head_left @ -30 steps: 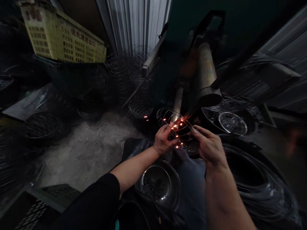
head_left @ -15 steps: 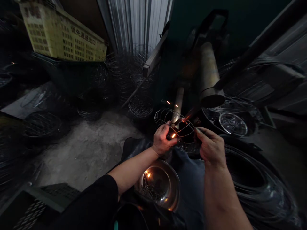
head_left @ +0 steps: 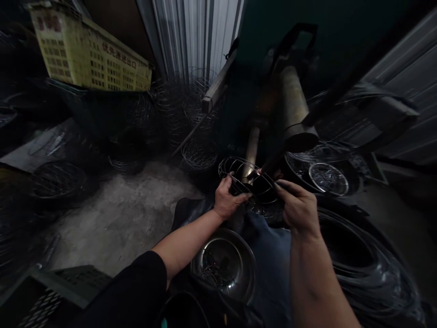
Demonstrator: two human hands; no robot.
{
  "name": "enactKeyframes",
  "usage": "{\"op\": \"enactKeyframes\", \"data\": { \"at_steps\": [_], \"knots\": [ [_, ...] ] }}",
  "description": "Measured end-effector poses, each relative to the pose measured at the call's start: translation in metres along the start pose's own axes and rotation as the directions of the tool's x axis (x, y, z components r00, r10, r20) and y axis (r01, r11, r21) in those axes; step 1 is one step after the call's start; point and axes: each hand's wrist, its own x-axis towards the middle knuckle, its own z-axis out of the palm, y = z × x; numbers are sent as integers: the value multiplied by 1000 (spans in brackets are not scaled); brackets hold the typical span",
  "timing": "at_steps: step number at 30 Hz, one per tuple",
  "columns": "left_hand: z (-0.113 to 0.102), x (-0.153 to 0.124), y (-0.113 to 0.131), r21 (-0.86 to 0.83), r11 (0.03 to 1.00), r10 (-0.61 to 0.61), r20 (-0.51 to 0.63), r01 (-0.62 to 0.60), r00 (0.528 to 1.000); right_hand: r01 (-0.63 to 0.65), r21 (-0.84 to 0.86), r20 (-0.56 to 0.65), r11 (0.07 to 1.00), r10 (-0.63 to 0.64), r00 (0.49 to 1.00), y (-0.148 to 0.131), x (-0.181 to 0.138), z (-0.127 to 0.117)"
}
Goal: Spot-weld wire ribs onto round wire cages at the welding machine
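A round wire rack (head_left: 235, 165) of thin metal rods is held between my two hands, its middle at the tips of a spot welder's electrodes (head_left: 252, 146). My left hand (head_left: 228, 199) grips the near left of the rim, thumb and fingers closed around it. On the right side, my right hand (head_left: 300, 207) pinches the rim between thumb and fingers; whether a small separate piece is in that pinch I cannot make out. Below my left forearm, a shiny metal bowl (head_left: 244, 255) with short wire pieces (head_left: 211, 271) rests on my lap.
A thick metal cylinder (head_left: 295, 98) juts out above the rack. A large wire coil (head_left: 375, 273) lies to the right, behind it a basin with a round metal ring (head_left: 328, 178). Wire racks (head_left: 199, 154) stack at the back; a yellow crate (head_left: 92, 54) stands at left.
Bright sparks flying around the electrodes and into the bowl have gone out, and the scene is darker. Both hands and the rack have shifted very slightly left.
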Motion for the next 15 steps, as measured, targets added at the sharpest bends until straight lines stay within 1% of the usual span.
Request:
{"op": "enactKeyframes", "data": {
  "at_steps": [4, 8, 13, 15],
  "knots": [
    [1, 3, 3, -37, 999, -37, -15, 37, 999, 5, -36, 6, 999, -5, 1000, -4, 4, 5],
    [2, 1, 3, -57, 996, -64, -26, 63, 998, -40, -19, 17, 999, 40, 999, -6, 1, 5],
    [2, -1, 3, -114, 989, -103, -36, 98, 994, -143, 6, 37, 990, 142, 989, -3, 0, -16],
    [2, -2, 4, -161, 979, -135, -36, 128, 990, -152, 20, 23, 988, 152, 988, 1, -1, -23]
  ]
}}
